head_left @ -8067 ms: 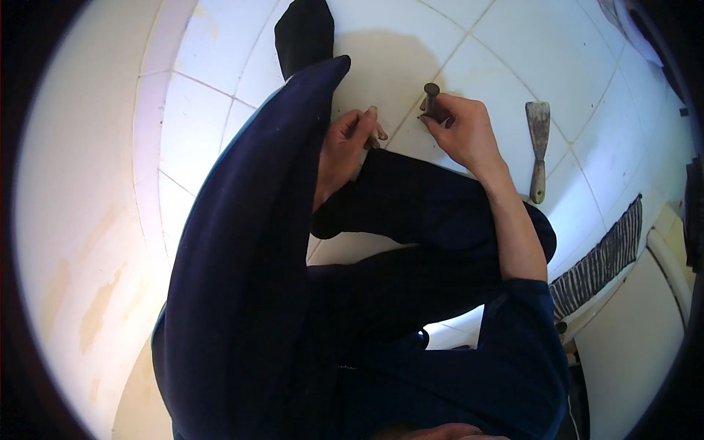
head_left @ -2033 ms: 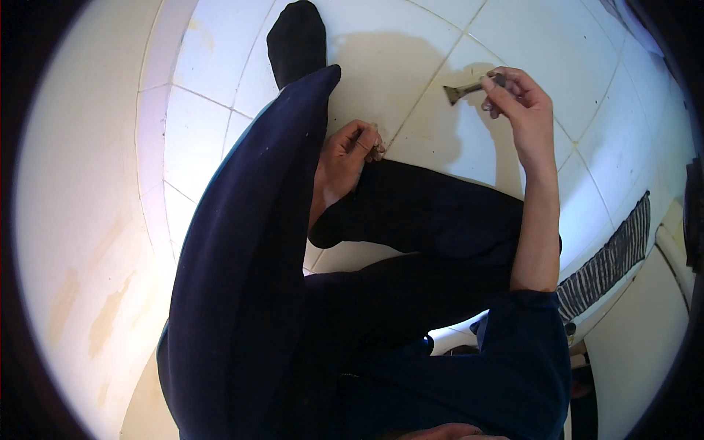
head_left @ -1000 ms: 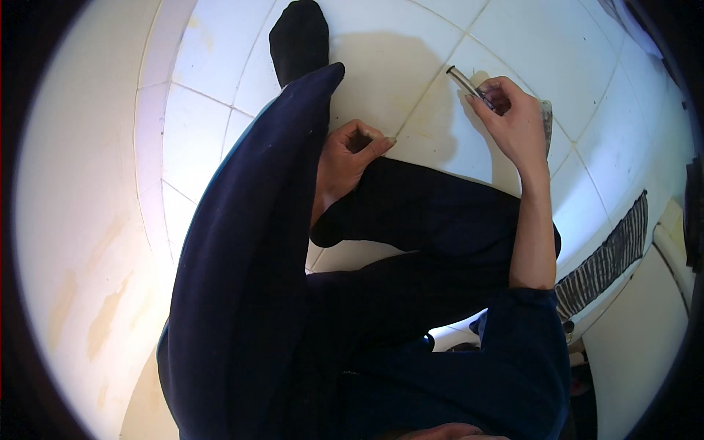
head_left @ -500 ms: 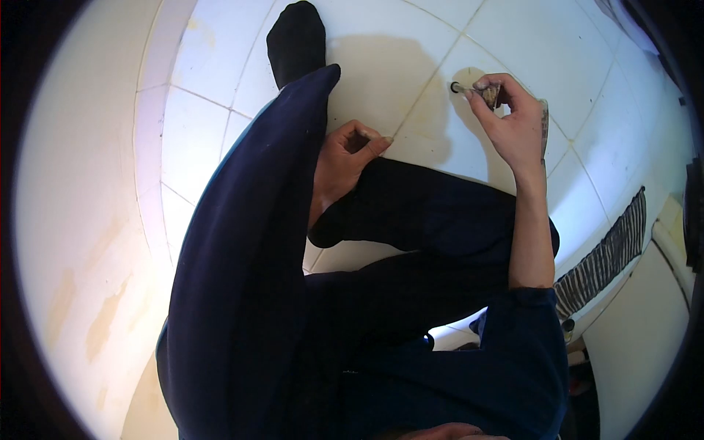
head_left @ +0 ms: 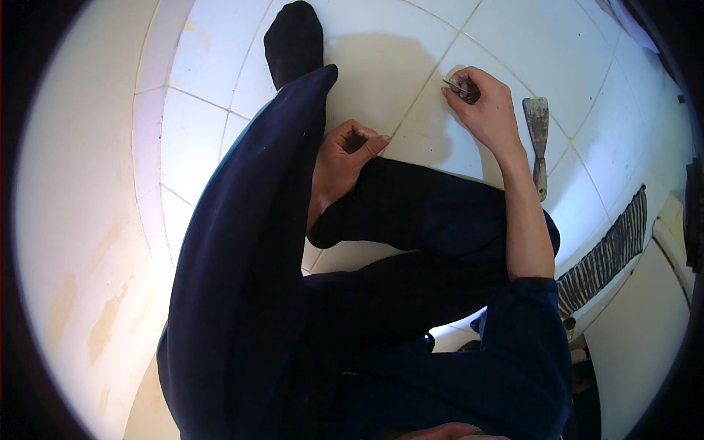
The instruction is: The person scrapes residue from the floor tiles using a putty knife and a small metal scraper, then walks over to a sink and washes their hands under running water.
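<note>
Tiled floor [head_left: 528, 44]: work area. Right hand [head_left: 484, 106]: moved leftward, fingers closed around a small metal tool. Left hand [head_left: 348, 154]: curled beside the trouser leg [head_left: 433, 198]; contents cannot be determined. Scraper [head_left: 538, 136]: newly uncovered, lying near the right forearm. Metal tool [head_left: 455, 86]: now mostly hidden within the grip, suggesting reorientation.

no text, label, brand, number or sign can be read anywhere in view.
</note>
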Demonstrator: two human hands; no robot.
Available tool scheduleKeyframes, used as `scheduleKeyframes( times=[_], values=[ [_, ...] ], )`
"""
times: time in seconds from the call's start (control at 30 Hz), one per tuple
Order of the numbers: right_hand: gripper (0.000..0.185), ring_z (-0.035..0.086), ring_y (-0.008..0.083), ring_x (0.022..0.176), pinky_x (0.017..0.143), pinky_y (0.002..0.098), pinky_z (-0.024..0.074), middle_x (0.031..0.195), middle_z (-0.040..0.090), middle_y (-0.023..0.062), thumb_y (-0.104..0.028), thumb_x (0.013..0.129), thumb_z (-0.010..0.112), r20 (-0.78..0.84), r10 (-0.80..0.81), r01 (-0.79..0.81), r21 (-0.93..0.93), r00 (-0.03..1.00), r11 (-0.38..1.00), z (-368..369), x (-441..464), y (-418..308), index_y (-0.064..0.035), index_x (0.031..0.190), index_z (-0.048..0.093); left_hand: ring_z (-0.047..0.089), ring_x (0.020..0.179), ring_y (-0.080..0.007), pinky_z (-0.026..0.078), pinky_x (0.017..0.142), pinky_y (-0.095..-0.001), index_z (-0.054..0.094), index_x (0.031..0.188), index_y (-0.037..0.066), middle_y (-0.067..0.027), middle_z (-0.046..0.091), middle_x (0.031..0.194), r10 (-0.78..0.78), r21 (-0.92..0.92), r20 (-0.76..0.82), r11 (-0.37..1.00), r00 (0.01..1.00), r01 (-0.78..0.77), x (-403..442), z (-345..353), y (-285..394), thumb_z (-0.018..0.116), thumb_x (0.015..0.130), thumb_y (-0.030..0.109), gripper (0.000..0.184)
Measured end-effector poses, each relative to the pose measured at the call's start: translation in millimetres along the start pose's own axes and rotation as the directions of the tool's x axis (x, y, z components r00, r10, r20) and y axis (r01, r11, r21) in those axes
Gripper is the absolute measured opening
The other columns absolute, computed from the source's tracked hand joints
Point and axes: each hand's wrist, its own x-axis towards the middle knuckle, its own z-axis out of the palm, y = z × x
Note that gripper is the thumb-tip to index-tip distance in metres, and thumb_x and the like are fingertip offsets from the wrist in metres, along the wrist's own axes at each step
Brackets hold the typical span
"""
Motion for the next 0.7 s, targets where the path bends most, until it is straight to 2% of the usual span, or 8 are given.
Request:
scheduleKeyframes(
  times=[0.27, 0.37, 0.47, 0.7],
  values=[
    [0.022, 0.063, 0.0281, 0.072, 0.068, 0.0373, 0.0506, 0.082, 0.065, 0.0153, -0.011, 0.076, 0.075, -0.044, -0.1, 0.096, -0.077, 0.994, 0.992, -3, 0, 5, 0.0008, 0.093, 0.068, 0.058, 0.079, -0.0076, 0.048, 0.075, -0.0253, 0.064, 0.094, 0.005, -0.0004, 0.064, 0.083, -0.014, 0.017, -0.005, 1.0, 1.0, 0.015, 0, -1, 3, 0.071, 0.094, 0.018, 0.014],
    [0.023, 0.064, 0.0284, 0.074, 0.07, 0.0372, 0.0516, 0.084, 0.065, 0.0152, -0.012, 0.075, 0.076, -0.022, -0.082, 0.077, -0.171, 0.996, 0.982, -9, 0, 4, 0.001, 0.093, 0.069, 0.058, 0.079, -0.0076, 0.048, 0.075, -0.0253, 0.064, 0.094, 0.005, -0.0004, 0.064, 0.083, -0.006, -0.001, -0.001, 1.0, 1.0, 0.006, 0, -2, 1, 0.07, 0.094, 0.018, 0.014],
    [0.024, 0.064, 0.0283, 0.075, 0.071, 0.0366, 0.0516, 0.083, 0.065, 0.0151, -0.013, 0.075, 0.077, -0.039, -0.061, 0.053, -0.177, 0.997, 0.983, -11, 1, 7, 0.001, 0.093, 0.069, 0.059, 0.079, -0.0078, 0.048, 0.075, -0.0254, 0.064, 0.094, 0.005, -0.0006, 0.064, 0.084, 0.007, -0.01, 0.003, 1.0, 1.0, -0.007, 0, -3, -2, 0.07, 0.094, 0.017, 0.013],
    [0.026, 0.061, 0.0176, 0.071, 0.07, 0.0304, 0.0501, 0.081, 0.066, 0.0088, -0.017, 0.076, 0.08, -0.076, 0.015, -0.018, -0.04, 0.997, 0.999, -32, -2, -4, 0.0008, 0.091, 0.069, 0.059, 0.079, -0.0083, 0.049, 0.077, -0.0257, 0.064, 0.093, 0.005, -0.0008, 0.065, 0.084, 0.009, -0.034, 0.004, 0.999, 1.0, -0.009, 1, -3, -3, 0.069, 0.094, 0.016, 0.012]
  ],
)
